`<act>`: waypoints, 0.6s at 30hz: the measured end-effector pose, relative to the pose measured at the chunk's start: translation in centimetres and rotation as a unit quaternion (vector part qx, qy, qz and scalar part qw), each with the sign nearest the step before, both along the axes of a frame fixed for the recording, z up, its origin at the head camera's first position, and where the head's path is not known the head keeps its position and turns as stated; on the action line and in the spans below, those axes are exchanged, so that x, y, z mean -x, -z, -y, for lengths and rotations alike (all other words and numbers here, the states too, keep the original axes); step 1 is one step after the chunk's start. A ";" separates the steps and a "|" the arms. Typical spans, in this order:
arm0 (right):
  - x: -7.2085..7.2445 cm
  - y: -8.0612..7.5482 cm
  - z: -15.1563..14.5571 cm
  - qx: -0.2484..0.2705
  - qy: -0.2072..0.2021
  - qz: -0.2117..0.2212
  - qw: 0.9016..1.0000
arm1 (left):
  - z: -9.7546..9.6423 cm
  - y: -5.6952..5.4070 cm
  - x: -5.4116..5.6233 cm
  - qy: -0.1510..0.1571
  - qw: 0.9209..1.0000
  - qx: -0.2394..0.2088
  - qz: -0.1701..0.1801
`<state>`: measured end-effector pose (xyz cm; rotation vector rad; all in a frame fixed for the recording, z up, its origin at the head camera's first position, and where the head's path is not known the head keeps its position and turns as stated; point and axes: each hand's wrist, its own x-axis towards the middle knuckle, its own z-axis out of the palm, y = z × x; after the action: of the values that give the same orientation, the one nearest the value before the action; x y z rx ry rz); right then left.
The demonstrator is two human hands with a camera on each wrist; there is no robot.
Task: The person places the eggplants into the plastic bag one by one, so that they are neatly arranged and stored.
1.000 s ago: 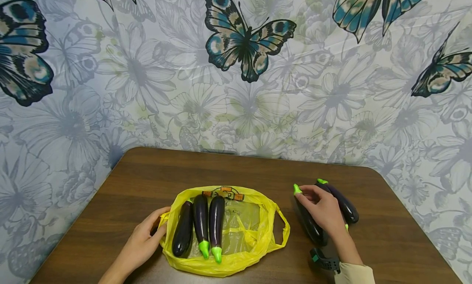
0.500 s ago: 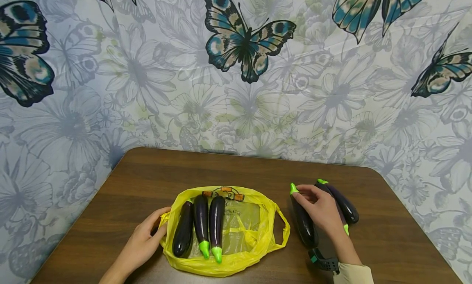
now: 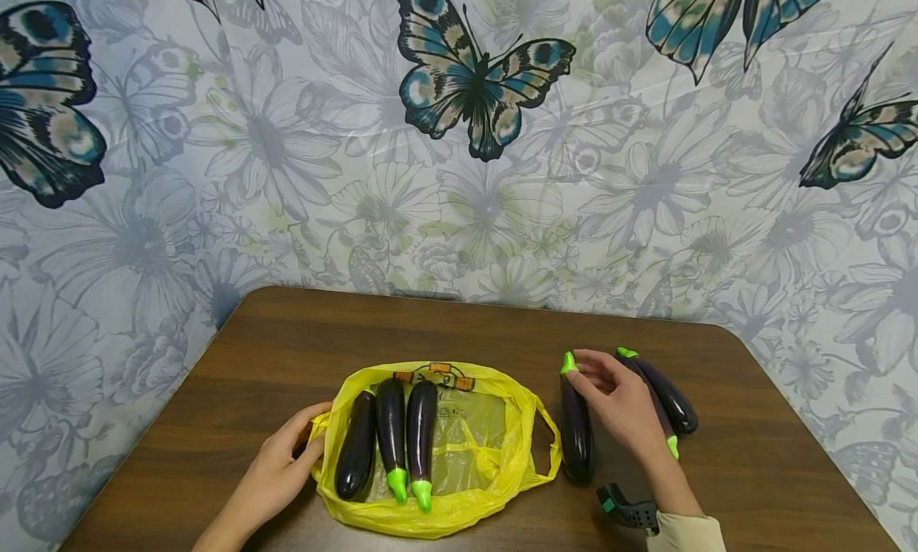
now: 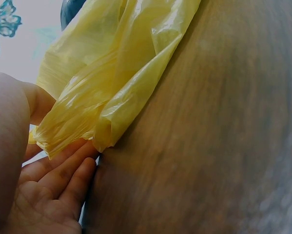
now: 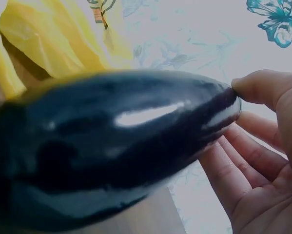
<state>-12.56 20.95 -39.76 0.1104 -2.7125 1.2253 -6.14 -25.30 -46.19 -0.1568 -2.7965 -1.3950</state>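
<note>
My right hand (image 3: pixel 620 401) pinches a dark, glossy eggplant (image 3: pixel 577 432) near its bright green stem, beside the right handle of a yellow plastic bag (image 3: pixel 495 496). In the right wrist view, thumb and fingertips meet at the narrow end of that eggplant (image 5: pixel 126 141), and its body fills much of the picture. My left hand (image 3: pixel 276 464) grips the bag's left edge. Up close in the left wrist view, the gathered yellow plastic (image 4: pixel 82 112) runs between thumb and fingers. Three eggplants lie side by side in the bag, among them a middle one (image 3: pixel 390 432).
Behind my right hand, two more eggplants, one of them (image 3: pixel 670 397) at the outer right, lie on the brown wooden table (image 3: pixel 495 329). The wrist strap (image 3: pixel 627 508) is black. A butterfly-patterned wall covering (image 3: pixel 488 217) rises behind the table's far edge.
The eggplant in my right hand has shifted left toward the bag, and its lower end has swung left, so it now hangs nearly straight. My left hand and the bag stay in place.
</note>
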 end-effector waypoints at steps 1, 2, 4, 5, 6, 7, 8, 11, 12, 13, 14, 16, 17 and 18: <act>0.0 0.0 0.0 0.000 -0.001 -0.001 1.000 | 0.0 0.0 0.0 0.000 1.000 0.000 0.000; 0.0 0.0 0.1 0.001 -0.003 -0.002 1.000 | 0.0 0.0 0.0 0.000 1.000 0.002 0.001; 0.0 0.0 0.2 0.003 -0.009 -0.002 1.000 | 0.0 0.0 0.0 -0.001 1.000 0.005 0.003; 0.0 0.1 0.3 0.004 -0.011 -0.002 1.000 | 0.0 0.0 0.0 0.000 1.000 0.005 0.004; 0.0 0.1 0.3 0.006 -0.013 -0.002 1.000 | 0.0 0.0 0.0 -0.001 1.000 0.005 0.004; 0.0 0.1 0.4 0.008 -0.014 -0.002 1.000 | 0.0 0.0 0.0 0.000 1.000 0.004 0.005; 0.0 0.1 0.4 0.011 -0.015 -0.001 1.000 | 0.0 -0.1 0.0 -0.001 1.000 0.004 0.004; -0.1 0.1 0.6 0.019 -0.016 -0.005 1.000 | 0.0 0.0 0.0 0.002 1.000 -0.004 0.002; -0.1 0.1 0.7 0.021 -0.015 -0.007 1.000 | 0.0 0.0 0.0 0.001 1.000 -0.005 0.002; -0.1 0.1 0.7 0.024 -0.014 -0.010 1.000 | 0.0 0.0 0.0 0.001 1.000 -0.005 0.001; -0.1 0.0 0.8 0.026 -0.013 -0.013 0.999 | 0.0 0.0 0.0 0.001 1.000 -0.006 0.000; -0.1 0.0 0.9 0.030 -0.011 -0.015 0.999 | 0.0 0.1 0.0 0.000 1.000 -0.005 0.001; -0.2 -0.1 0.9 0.031 -0.011 -0.016 0.999 | 0.0 0.1 0.0 -0.001 1.000 -0.005 0.001; -0.2 -0.1 1.0 0.032 -0.010 -0.016 0.999 | 0.0 0.1 0.0 -0.001 1.000 -0.005 0.001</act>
<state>-12.37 20.00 -39.64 0.1491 -2.6484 1.3018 -6.17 -25.33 -46.28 -0.1526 -2.7906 -1.4082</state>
